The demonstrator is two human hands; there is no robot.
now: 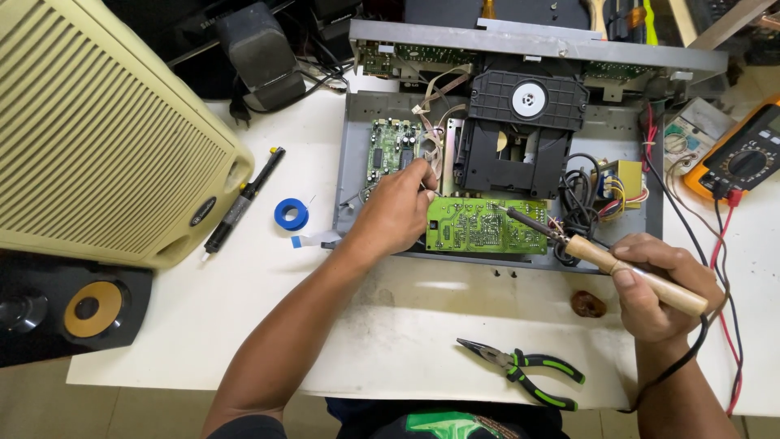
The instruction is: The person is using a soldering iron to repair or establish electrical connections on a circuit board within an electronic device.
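Note:
An opened disc player chassis point(349, 154) lies on the white table, with a black disc drive point(524, 122) in its middle. A bright green circuit board point(483, 226) lies solder side up at its front edge. My left hand point(394, 207) rests at the board's left end, its fingers pinched as if on a thin solder wire, which I cannot make out clearly. My right hand point(650, 280) grips the wooden handle of a soldering iron point(597, 256). The iron's metal tip touches the board's upper right part.
Green-handled pliers point(524, 371) lie near the table's front edge. A blue solder reel point(291, 214) and a black desoldering pump point(240, 203) lie left of the chassis. A cream speaker grille point(97, 130) fills the left. An orange multimeter point(743, 154) sits at the right.

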